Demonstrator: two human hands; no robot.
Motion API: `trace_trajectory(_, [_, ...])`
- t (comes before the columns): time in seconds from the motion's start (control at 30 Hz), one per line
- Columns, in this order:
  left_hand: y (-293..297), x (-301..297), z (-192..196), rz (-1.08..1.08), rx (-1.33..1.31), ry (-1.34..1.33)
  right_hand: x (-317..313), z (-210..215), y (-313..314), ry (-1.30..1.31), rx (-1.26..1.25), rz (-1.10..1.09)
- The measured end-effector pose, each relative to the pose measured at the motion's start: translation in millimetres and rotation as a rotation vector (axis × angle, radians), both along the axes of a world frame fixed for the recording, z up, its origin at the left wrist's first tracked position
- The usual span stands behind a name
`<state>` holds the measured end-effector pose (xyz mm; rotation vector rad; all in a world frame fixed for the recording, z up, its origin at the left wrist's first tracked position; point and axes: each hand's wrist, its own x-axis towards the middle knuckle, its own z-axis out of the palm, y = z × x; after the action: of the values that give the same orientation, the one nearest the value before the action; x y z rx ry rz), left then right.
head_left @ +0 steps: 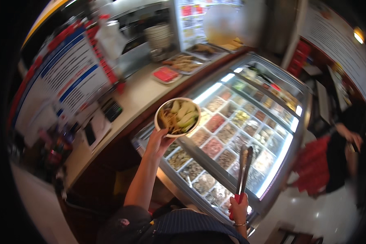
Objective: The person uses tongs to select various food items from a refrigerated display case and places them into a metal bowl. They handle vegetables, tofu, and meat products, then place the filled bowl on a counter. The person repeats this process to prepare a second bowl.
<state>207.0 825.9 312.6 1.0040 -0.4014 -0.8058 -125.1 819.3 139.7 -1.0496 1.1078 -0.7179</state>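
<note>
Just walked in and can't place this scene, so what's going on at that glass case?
A person stands over a lit display case of small trays filled with assorted food. Their left hand holds up a bowl of noodles and pale green vegetable pieces. Their right hand grips red-handled tongs, arms close together, pointing over the case. Plates of food sit on the counter behind. Another person stands at right.

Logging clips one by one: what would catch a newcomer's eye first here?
The lit glass display case at centre right, packed with small trays of food. Above its near corner the left hand holds up a bowl of noodles and greens. Lower down, the right hand grips red-handled tongs over the case.
</note>
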Motion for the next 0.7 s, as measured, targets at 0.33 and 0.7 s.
trace_trajectory(0.33, [-24.5, 336.7, 12.2, 0.21, 0.045, 0.051, 218.2, 59.1, -11.6, 0.132, 0.016, -0.118])
trace_trajectory(0.7, [-151.2, 669.7, -23.1, 0.504, 0.073, 0.39, 391.8, 84.8, -14.6, 0.249, 0.057, -0.189])
